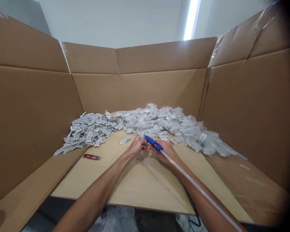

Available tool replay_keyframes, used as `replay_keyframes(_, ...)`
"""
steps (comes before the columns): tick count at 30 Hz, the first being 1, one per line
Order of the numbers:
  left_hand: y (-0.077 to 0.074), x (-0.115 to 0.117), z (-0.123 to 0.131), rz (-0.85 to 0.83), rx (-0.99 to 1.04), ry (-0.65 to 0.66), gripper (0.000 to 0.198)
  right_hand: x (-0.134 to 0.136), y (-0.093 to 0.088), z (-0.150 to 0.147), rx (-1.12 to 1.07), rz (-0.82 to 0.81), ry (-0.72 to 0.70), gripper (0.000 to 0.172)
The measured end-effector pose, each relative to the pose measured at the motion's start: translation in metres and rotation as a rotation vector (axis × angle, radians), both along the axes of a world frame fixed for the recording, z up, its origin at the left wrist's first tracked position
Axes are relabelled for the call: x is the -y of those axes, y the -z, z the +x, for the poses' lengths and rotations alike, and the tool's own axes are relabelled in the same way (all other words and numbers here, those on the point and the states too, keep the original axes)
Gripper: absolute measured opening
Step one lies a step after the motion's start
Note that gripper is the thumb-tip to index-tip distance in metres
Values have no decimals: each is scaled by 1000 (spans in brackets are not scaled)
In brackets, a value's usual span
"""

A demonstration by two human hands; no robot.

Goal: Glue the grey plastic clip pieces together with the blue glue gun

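My right hand (166,150) is closed around a blue glue gun (155,143), and a long translucent glue stick (195,183) runs out of its back end along my forearm. The gun's tip points away from me, at a small grey-and-white arch-shaped piece (144,134). My left hand (136,145) pinches that piece just left of the tip. Both hands are close together above the board, and their fingertips are partly hidden. A bagged piece (125,139) lies left of my left hand.
Loose arch-shaped pieces (89,130) are heaped at the left. A larger heap of pieces in clear bags (164,119) spreads across the back and right. Red thread snips (91,157) lie on the wooden board (135,187). Tall cardboard walls (159,87) enclose three sides.
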State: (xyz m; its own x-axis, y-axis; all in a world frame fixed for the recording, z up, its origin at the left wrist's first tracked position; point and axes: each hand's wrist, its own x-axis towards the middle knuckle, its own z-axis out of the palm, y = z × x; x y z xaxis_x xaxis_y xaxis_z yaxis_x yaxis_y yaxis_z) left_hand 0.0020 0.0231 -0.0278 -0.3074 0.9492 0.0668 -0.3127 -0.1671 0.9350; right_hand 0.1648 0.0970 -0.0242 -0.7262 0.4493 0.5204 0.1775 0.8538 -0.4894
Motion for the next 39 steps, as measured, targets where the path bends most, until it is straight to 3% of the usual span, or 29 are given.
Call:
replay_keyframes(6,-12,7,-2,-6,-61,109,20,-2,7,-3,66,200,142,21)
replay_keyframes(9,-15,9,0,-20,-44,78,26,0,6,-3,-52,177,204,29)
replay_keyframes(12,-16,12,4,-63,-38,40,32,1,2,-2,-252,-59,240,38)
replay_keyframes(16,-18,18,8,-62,-196,182,28,-3,0,-6,-418,-624,156,52)
replay_keyframes(19,-17,21,11,-79,-378,272,25,-8,-3,-11,-503,-815,67,59)
replay_keyframes(22,-13,18,11,-112,-436,206,23,-12,-8,-11,-694,-979,-57,55)
replay_keyframes(24,-10,14,11,-109,-392,85,23,-13,-10,-9,-760,-1022,-91,53)
replay_keyframes(28,-8,9,9,-49,-254,-83,29,-13,-9,-6,-670,-1009,-58,54)
replay_keyframes(32,-9,10,9,44,-228,-45,38,-9,-2,-10,-537,-990,-13,52)
replay_keyframes(39,-4,10,11,68,-403,43,39,-15,-11,-8,-760,-1158,-97,48)
